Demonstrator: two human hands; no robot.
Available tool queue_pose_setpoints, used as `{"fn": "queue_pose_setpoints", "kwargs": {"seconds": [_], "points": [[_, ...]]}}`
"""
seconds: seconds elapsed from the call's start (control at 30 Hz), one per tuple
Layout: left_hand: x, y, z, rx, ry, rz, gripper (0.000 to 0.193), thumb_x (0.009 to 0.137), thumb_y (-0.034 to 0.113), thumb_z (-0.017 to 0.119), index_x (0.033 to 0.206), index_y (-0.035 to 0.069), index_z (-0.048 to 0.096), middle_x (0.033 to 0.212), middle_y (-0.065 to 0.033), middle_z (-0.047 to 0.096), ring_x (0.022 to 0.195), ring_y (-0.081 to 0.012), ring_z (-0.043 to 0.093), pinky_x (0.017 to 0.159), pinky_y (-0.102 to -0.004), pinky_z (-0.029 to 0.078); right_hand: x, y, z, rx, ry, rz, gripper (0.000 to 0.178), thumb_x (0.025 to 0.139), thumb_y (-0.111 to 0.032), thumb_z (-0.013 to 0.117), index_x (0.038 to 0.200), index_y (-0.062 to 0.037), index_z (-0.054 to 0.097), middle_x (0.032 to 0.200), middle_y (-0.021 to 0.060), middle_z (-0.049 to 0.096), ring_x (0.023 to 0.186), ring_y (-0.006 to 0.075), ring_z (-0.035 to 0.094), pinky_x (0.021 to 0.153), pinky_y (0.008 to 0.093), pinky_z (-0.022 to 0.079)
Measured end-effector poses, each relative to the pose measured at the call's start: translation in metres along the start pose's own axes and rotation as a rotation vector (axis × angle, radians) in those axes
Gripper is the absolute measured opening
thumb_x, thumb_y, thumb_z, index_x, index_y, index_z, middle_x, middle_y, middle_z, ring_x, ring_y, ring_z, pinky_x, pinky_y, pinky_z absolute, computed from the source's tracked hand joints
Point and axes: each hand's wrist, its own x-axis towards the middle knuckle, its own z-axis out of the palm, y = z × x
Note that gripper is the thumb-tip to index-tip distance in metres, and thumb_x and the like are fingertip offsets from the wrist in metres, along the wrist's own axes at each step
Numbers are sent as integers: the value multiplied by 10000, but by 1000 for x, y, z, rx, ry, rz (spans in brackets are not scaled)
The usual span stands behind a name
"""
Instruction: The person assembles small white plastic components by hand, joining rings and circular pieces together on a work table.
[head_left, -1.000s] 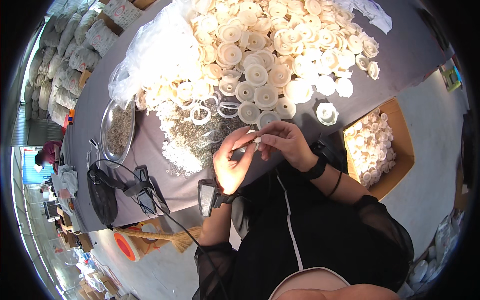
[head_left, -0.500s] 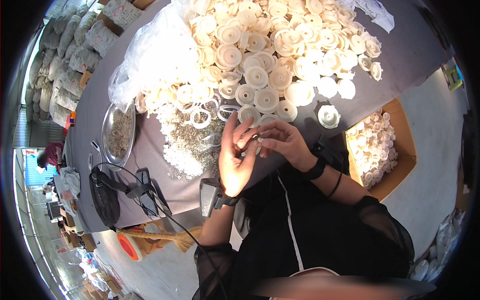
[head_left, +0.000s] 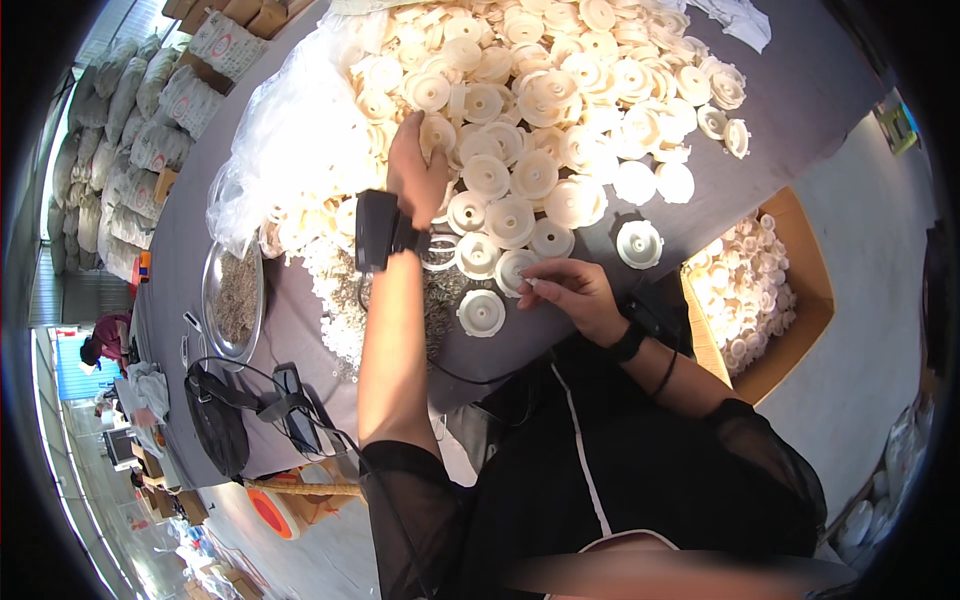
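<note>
My left hand reaches forward into a heap of cream plastic discs. Its thumb stands apart from the fingers beside one round disc, and no firm grip on it shows. Near the table's front edge my right hand pinches a small white piece between thumb and fingertips; its exact kind is too small to make out. A single disc lies left of the right fingertips. White rings lie by my left wrist, partly covered by it.
Tiny clear and grey rings are spread left of my left forearm. Farther left are a metal tray of small parts and a black pouch. One disc sits apart, near a cardboard box of cream parts. A cable crosses the front.
My left hand has left the right hand and moved forward into the disc heap. My right hand stays near the table edge with its pinch. The single disc by it now shows.
</note>
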Motion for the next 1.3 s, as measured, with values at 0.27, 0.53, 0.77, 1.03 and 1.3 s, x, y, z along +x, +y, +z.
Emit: {"fn": "queue_pose_setpoints", "kwargs": {"seconds": [0.27,0.53,0.77,1.03,1.3], "points": [[-2,1,-5,296,-180,-124,302,707,118,683,965,12,567,936,-166,555,828,-283,556,743,-345,459,1,4,-8,47,-68,-46,219,874,-21,516,1082,42,539,987,151,618,841,234,631,771,329,508],[-88,90,-36,-158,262,-228,179,731,-2,650,897,20,585,774,-37,549,670,-111,485,630,-229,405,-7,0,11,48,-50,-72,214,865,31,501,1077,48,513,999,166,614,890,248,630,811,343,509],[-158,121,-40,-543,137,-385,231,806,-5,596,1036,13,598,969,-84,584,801,-116,561,669,-235,453,-12,-4,35,-12,-146,-96,186,879,-13,521,1056,45,531,964,109,617,883,180,624,783,274,503],[-177,133,-46,-647,205,-463,240,828,-33,566,1066,-10,572,1027,-85,576,869,-131,595,765,-249,478,-22,-11,48,-138,-153,39,139,867,15,523,997,57,549,938,116,621,856,183,631,772,283,513],[-188,139,-47,-707,200,-425,245,816,-60,567,1056,-11,565,1024,-85,571,894,-129,581,784,-245,467,-31,-21,52,-354,-79,36,158,833,10,571,991,20,563,903,65,610,798,129,613,710,224,492]]}}
